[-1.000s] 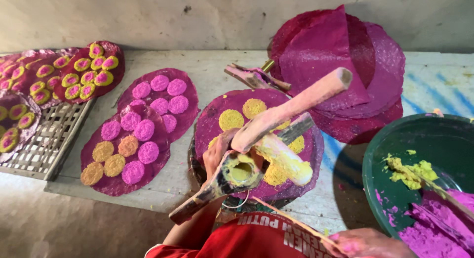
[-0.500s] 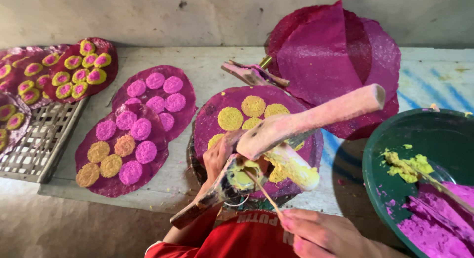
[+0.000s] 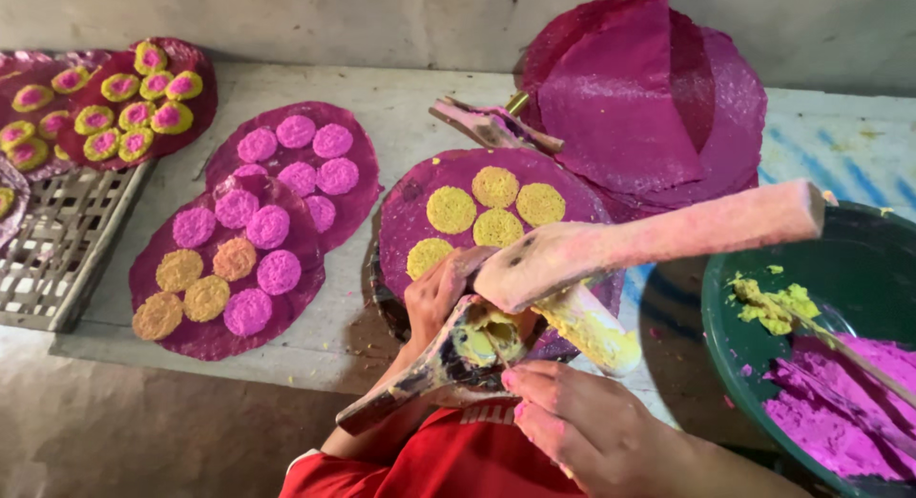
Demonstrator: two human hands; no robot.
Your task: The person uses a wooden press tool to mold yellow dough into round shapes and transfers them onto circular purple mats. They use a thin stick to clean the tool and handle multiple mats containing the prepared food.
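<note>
Worktable (image 3: 401,107), pale and dust-stained, bearing magenta leaf sheets (image 3: 658,97) and rows of pink and yellow discs (image 3: 496,188). Green basin (image 3: 725,317) at right, holding pink and yellow paste. Wooden hinged press (image 3: 572,259), open, yellow paste in its cup. Left hand (image 3: 441,293) grips the press near the hinge. Right hand (image 3: 563,417) pinches at the cup, apparently filling it; closing the press would seem to follow.

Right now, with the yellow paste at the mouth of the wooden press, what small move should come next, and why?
Probably pack the yellow paste deeper with the right hand: its fingers touch the press opening, the left hand steadies it, and the lever stands raised.
</note>
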